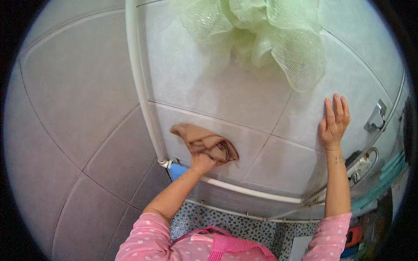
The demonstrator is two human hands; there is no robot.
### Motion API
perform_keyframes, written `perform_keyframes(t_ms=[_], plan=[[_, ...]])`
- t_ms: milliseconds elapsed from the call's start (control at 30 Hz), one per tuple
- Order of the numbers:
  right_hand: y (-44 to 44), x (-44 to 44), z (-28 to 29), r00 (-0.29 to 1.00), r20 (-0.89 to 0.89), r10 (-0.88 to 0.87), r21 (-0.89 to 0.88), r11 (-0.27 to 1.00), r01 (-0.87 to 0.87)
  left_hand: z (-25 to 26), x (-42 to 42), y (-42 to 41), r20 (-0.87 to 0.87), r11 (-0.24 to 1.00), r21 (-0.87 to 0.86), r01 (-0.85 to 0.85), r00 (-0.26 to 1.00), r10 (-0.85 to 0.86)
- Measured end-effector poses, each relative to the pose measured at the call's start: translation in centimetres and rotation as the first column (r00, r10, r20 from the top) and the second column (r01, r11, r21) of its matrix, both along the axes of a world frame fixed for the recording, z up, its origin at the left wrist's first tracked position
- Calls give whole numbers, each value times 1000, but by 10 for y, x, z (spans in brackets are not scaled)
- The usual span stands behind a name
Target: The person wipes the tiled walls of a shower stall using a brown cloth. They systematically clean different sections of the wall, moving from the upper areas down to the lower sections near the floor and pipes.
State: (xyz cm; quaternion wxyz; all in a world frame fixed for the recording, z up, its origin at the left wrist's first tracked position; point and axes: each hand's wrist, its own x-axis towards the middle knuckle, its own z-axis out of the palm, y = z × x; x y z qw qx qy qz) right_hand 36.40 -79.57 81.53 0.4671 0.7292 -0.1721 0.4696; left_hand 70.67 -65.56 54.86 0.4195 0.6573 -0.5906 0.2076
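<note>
A brown cloth (204, 140) lies bunched against the pale tiled wall (209, 88). My left hand (203, 163) grips it by its lower part, just above the horizontal white pipe (251, 190). Folds of the cloth hide most of the fingers. Further right and higher up, my right hand (335, 124) rests on the wall with its fingers stretched upward and nothing in it.
A light-green mesh bath pouf (261, 36) hangs overhead. At left, a vertical white pipe (138, 75) meets a blue piece (178, 171). On the right are a metal hook plate (375, 116), a flexible hose (393, 114) and a tap (356, 176). Below lies a speckled floor (258, 212).
</note>
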Motion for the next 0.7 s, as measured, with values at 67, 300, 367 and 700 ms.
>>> perform_keyframes(t_ms=[67, 300, 367, 700], plan=[[-2, 1, -5, 1000, 2, 2, 26, 1000, -2, -18, -29, 8, -174, 952, 278, 128, 981, -81], [0, -1, -2, 999, 44, -27, 5, 1000, 27, 75, -97, -30, -98, 946, -315, -76, 994, 47], [-2, 0, -4, 998, 41, -53, 0, 999, 53, 97, -101, -33, 47, 988, -133, -84, 995, 91], [4, 4, -1, 999, 51, 17, 49, 999, -19, -13, 3, -36, -89, 927, -369, -74, 995, 44]])
